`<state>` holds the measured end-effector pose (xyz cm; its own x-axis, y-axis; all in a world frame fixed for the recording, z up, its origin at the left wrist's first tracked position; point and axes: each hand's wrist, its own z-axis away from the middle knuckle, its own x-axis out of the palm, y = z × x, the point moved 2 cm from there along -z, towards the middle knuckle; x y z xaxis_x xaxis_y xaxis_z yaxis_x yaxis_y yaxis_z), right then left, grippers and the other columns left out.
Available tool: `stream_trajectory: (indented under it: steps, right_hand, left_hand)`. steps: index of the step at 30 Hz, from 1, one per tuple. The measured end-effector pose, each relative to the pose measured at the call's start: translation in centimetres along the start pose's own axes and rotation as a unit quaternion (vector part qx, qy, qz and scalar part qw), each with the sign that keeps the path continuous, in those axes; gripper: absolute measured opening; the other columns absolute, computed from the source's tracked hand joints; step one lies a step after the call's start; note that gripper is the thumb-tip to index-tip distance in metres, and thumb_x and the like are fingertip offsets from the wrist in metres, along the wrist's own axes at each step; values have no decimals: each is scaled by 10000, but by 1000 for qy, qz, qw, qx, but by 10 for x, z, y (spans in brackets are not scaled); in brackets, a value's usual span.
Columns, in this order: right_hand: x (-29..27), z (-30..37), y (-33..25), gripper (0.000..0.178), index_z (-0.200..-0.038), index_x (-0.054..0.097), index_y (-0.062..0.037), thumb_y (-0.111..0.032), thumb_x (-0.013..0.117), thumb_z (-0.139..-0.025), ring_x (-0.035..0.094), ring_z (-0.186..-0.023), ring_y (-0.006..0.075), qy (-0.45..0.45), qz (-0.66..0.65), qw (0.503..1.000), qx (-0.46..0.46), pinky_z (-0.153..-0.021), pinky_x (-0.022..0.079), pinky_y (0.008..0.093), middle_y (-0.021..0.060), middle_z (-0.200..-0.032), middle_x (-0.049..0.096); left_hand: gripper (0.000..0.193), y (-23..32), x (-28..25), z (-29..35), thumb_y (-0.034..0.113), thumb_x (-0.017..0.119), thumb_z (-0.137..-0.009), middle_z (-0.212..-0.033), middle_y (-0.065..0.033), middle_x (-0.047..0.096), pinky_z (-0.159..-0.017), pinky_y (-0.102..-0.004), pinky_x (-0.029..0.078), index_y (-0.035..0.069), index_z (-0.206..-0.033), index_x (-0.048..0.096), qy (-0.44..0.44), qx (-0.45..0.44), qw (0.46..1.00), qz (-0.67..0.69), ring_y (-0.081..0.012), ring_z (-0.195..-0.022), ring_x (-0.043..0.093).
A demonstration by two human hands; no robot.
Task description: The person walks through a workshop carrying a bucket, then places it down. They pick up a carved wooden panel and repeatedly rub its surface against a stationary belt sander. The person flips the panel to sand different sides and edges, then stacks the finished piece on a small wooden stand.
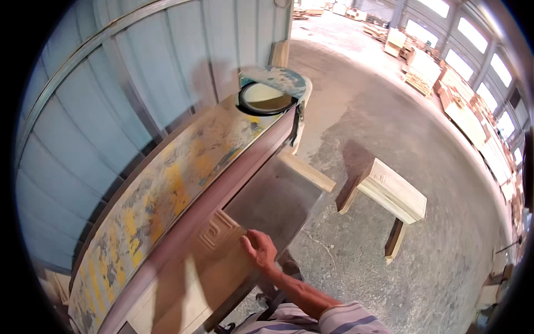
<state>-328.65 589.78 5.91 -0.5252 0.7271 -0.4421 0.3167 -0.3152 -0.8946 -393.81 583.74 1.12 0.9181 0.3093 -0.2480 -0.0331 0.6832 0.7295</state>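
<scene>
Item: carved wooden piece [218, 231], square spiral motif facing up, lying on the grey metal desk [272, 196] beside a long pinkish belt [251, 157]; contact with the belt uncertain. Brown and pale wood extends toward the wearer; whether one board or several cannot be told.

Condition: motif cut. Judged to be mid-process, probably edge sanding; finish along the belt-side edge is hidden, so the amount left cannot be told.

Grip: right hand [260, 249], fingers partly curled, fingertips at the corner away from the belt; a firm hold cannot be confirmed. Piece lies left of and slightly beyond this grip. Left hand: not visible.

Nearby: pale wooden bench-like assembly [394, 191], on the floor.
</scene>
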Motion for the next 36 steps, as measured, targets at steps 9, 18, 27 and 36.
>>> stream_trajectory:
  steps: [9, 18, 27, 36]
  right_hand:
    - [-20, -37, -1, 374, -986, 643, -123, -442, 608, -793, 591, -923, 211, 57, -39, 996, 59, -824, 446, 321, 52, -957, 644]
    - [-58, -114, 29, 348, -985, 656, -108, -403, 618, -803, 629, -830, 208, 131, -23, 988, 79, -766, 474, 309, 88, -876, 662]
    - [-70, -140, 41, 334, -957, 664, -122, -413, 614, -801, 633, -800, 207, 146, -73, 982, 91, -742, 475, 304, 79, -843, 666]
    - [-32, -71, 28, 334, -1010, 646, -102, -371, 611, -814, 609, -877, 214, 48, -54, 993, 89, -801, 454, 313, 93, -923, 652]
  left_hand:
    - [225, -2, 58, 10, 316, 532, -863, -595, -22, 499, -353, -221, 272, 99, -807, 521, 104, 29, 993, -40, -86, -419, 361]
    - [186, 12, 160, 39, 260, 557, -847, -580, -24, 493, -345, -215, 270, 104, -928, 497, 52, 86, 993, -60, -80, -413, 369]
    - [424, -21, 153, 47, 207, 608, -812, -611, -37, 509, -342, -211, 278, 105, -1170, 408, 0, 99, 995, -30, -80, -421, 392]
    - [502, -14, 96, 39, 297, 630, -816, -537, -4, 438, -290, -206, 224, 160, -1245, 410, 109, 86, 990, 25, -73, -328, 332]
